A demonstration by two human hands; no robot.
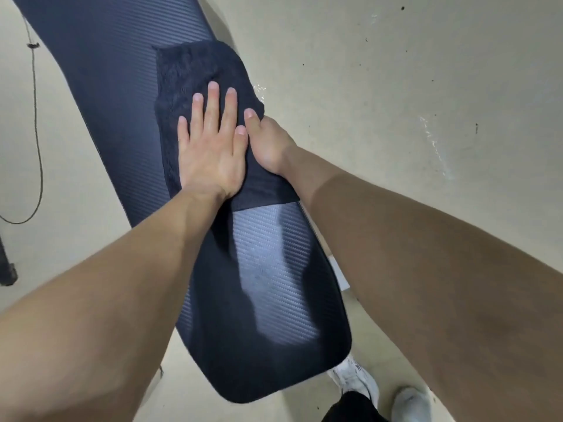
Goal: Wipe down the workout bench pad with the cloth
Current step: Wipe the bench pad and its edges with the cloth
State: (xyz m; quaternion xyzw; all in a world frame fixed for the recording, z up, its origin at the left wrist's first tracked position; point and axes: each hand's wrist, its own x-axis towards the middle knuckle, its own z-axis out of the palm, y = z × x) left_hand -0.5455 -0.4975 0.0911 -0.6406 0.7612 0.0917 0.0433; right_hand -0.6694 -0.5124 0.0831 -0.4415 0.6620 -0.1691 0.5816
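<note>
A long dark bench pad [274, 284] with a ribbed weave runs from the top left down to the bottom centre. A dark terry cloth [189, 71] lies across its middle. My left hand [210, 147] presses flat on the cloth with the fingers spread. My right hand [268, 144] grips the cloth's right edge where it wraps over the side of the pad; only its thumb shows on top, and the fingers are hidden under the edge.
A pale concrete floor [411, 86] surrounds the bench. A thin cable [38, 132] hangs at the left, with a dark stand foot [6, 269] below it. My white shoes [356, 379] stand by the near end of the pad.
</note>
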